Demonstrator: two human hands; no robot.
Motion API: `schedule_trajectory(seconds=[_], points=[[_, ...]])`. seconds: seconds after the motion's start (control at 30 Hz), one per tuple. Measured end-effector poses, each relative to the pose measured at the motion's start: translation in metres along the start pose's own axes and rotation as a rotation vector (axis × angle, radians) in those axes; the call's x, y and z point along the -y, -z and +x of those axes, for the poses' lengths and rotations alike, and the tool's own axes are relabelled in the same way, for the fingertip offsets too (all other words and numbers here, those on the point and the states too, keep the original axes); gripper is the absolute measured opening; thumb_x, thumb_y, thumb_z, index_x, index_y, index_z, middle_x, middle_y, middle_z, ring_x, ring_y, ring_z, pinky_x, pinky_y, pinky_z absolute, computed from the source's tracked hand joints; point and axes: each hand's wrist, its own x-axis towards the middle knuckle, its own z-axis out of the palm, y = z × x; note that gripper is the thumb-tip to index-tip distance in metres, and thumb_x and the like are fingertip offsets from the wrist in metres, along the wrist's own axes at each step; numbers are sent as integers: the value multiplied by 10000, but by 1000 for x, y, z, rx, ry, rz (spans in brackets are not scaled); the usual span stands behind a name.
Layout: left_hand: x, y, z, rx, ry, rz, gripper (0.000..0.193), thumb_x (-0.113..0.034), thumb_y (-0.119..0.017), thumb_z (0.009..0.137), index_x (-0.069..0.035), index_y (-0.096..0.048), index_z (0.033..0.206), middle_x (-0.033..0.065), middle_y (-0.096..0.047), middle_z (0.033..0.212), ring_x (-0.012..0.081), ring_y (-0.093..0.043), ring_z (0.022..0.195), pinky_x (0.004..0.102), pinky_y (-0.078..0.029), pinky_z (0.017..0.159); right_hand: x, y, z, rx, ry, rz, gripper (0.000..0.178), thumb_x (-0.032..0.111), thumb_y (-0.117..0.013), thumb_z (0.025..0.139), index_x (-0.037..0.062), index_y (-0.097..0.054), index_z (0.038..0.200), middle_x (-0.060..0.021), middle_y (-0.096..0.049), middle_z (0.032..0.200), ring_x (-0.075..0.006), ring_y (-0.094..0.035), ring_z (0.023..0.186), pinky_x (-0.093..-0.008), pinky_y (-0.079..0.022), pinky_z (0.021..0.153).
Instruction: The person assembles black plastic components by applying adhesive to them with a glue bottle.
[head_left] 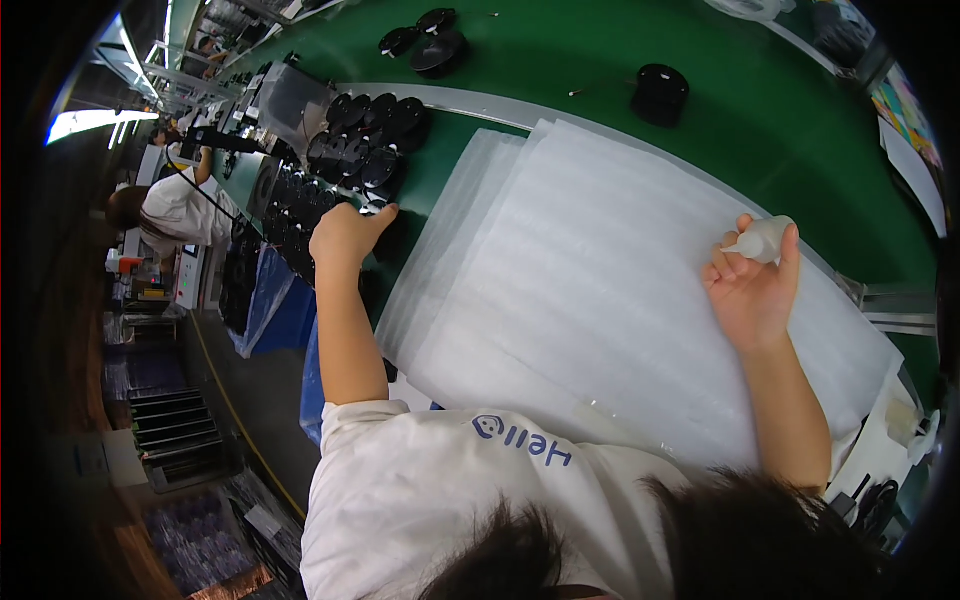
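A small translucent white squeeze bottle [768,238] with a pointed nozzle lies in my right hand [752,300], its tip turned to the left. That hand is closed around it, above the sheets of white foam [590,290] on the bench. My left hand [345,236] reaches to the near edge of the crowded black round parts [365,145] at the left. Its thumb points right, beside a shiny part at the edge of the group. The other fingers are hidden behind the hand, so whether they grip a part does not show.
Across a metal rail [460,103], the green belt [560,55] carries a black cylindrical part [660,95] and several more black pieces. A grey bin [290,100] stands beyond the parts. At the far left sits another person [180,205] in white. Blue plastic [275,310] hangs below the bench.
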Motion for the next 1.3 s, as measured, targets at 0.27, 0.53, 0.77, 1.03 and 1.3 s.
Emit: schedule_trajectory(seconds=[0.27,0.53,0.77,1.03,1.3], points=[[-13,44,-65,-273,-411,-989,394,-251,-685,644,28,-569,897,66,-574,650,104,-504,541,221,-400,529,6,6,-2,86,129,-70,466,505,-458,799,63,-525,931,-9,-484,671,-107,-412,585,-247,-333,570],[-113,24,-106,-365,-1408,-1297,670,-45,-735,552,7,-412,1136,175,-449,1096,232,-513,924,313,-455,735,23,-23,-33,275,577,-537,608,546,-510,754,12,-425,1034,-36,-497,769,-76,-438,631,-218,-357,561],[-134,-20,-113,-854,-1732,-1053,430,-48,-655,627,-193,-495,998,163,-463,1037,373,-524,846,410,-499,647,29,-45,-62,461,807,-728,584,332,-724,650,21,-416,1037,-63,-501,768,-104,-431,590,-223,-351,526],[-144,-29,-118,-1080,-1815,-1024,484,-92,-659,608,-235,-448,1019,60,-461,1001,322,-510,913,417,-493,665,40,-54,-65,628,863,-1305,540,393,-728,613,142,-425,982,-36,-498,739,-148,-397,574,-298,-254,537],[-138,-26,-124,-1120,-1805,-883,499,-30,-625,655,-232,-410,1057,19,-441,1015,276,-520,922,389,-496,682,29,-53,-61,568,941,-1339,499,346,-718,628,114,-438,969,-51,-493,742,-163,-398,580,-313,-269,545]])
